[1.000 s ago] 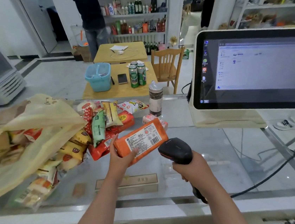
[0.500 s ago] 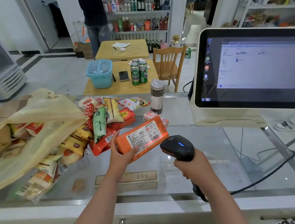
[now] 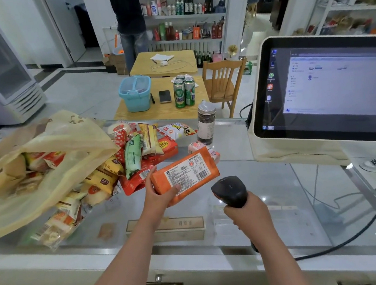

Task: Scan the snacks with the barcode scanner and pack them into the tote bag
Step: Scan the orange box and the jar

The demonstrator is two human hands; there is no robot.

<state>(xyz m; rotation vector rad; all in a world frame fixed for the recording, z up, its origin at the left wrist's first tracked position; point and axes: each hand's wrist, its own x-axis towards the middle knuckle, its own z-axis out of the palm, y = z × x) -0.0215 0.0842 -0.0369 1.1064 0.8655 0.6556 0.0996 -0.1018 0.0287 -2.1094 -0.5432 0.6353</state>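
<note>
as right hand (image 3: 249, 214) grips scanner (image 3: 229, 190), handle (image 3: 254, 247) half-hidden

Left hand (image 3: 159, 196) grips orange snack pack (image 3: 185, 176), label side up, above glass counter (image 3: 281, 192). Right hand (image 3: 249, 212) holds black barcode scanner (image 3: 231, 190) just beside pack's lower right edge. Yellow tote bag (image 3: 50, 158) lies left, snacks inside; loose snack pile (image 3: 143, 152) near it. Monitor (image 3: 326, 91) at right.

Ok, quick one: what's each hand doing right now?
Left hand: closed on the orange snack pack, label side up.
Right hand: closed round the barcode scanner, its head beside the pack.
</note>
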